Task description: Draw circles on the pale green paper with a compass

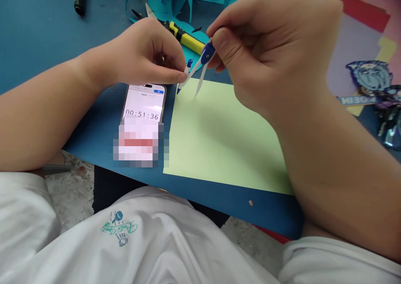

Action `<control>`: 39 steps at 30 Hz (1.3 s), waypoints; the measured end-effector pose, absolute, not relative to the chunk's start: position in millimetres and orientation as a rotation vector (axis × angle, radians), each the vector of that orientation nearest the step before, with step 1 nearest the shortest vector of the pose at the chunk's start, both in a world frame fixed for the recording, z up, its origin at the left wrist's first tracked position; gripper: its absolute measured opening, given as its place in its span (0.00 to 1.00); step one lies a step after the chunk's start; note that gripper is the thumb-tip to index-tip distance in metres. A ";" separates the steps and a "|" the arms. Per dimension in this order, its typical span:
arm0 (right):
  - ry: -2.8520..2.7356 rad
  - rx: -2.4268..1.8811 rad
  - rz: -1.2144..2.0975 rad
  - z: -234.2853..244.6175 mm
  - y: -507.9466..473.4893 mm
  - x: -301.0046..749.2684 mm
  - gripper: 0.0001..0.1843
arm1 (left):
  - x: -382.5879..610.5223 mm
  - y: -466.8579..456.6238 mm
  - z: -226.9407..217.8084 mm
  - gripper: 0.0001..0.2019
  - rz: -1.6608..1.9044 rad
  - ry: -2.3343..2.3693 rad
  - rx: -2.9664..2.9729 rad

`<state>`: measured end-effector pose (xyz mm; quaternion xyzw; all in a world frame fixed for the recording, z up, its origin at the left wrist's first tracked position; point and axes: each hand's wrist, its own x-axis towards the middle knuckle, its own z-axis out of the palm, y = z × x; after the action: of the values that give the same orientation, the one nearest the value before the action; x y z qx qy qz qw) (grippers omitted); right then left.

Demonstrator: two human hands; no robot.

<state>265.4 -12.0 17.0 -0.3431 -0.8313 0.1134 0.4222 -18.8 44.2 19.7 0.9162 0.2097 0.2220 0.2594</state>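
A blue and white drawing compass [206, 55] is held between both hands above the upper left corner of a pale green sheet of paper [219, 138]. My right hand [266, 54] pinches the compass at its blue hinge, thumb and finger pressed together. With thumb and fingers closed, my left hand [153, 54] grips the pencil-holding leg near its lower end. The compass legs are a little apart, points downward. Whether the points touch the paper, I cannot tell. A phone [144, 104] showing a timer lies below my left hand, left of the paper.
Behind the hands lie a yellow and black utility knife [191, 41], scissors partly hidden, and teal paper scraps [172, 0]. A black marker [79, 0] is at the upper left. Purple paper [341, 46] and shiny keychain-like items [372, 79] occupy the right. The blue table's [200, 188] front edge is close to my body.
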 end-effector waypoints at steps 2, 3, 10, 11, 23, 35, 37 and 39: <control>-2.109 -0.869 0.291 18.8 -12.6 266.0 0.20 | -19.3 45.4 19.0 0.50 0.596 0.572 2.484; -2.114 -0.863 0.288 19.0 -12.2 266.2 0.19 | -20.0 46.7 18.5 0.50 0.606 0.564 2.495; -2.073 -0.806 0.254 12.5 -7.5 267.0 0.21 | -32.1 69.4 11.7 0.52 0.570 0.533 2.674; -2.072 -0.803 0.257 12.3 -8.1 266.8 0.22 | -33.5 72.4 10.3 0.55 0.533 0.554 2.700; -2.052 -0.802 0.284 14.6 -14.9 261.4 0.25 | -39.8 86.8 3.6 0.68 0.527 0.612 2.766; -2.090 -0.784 0.304 19.0 -13.9 256.4 0.17 | -31.9 82.0 -1.0 0.70 0.723 0.939 2.807; -2.104 -0.802 0.291 20.7 -14.0 256.9 0.17 | -29.3 77.4 2.7 0.62 0.759 0.911 2.825; -2.108 -0.811 0.273 21.1 -13.0 257.7 0.17 | -26.9 71.5 7.2 0.51 0.778 0.884 2.845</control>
<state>257.7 -13.0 21.1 -0.3235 -0.8410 0.1089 0.4198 -26.9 71.5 7.2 0.9236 0.2869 0.2524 0.0311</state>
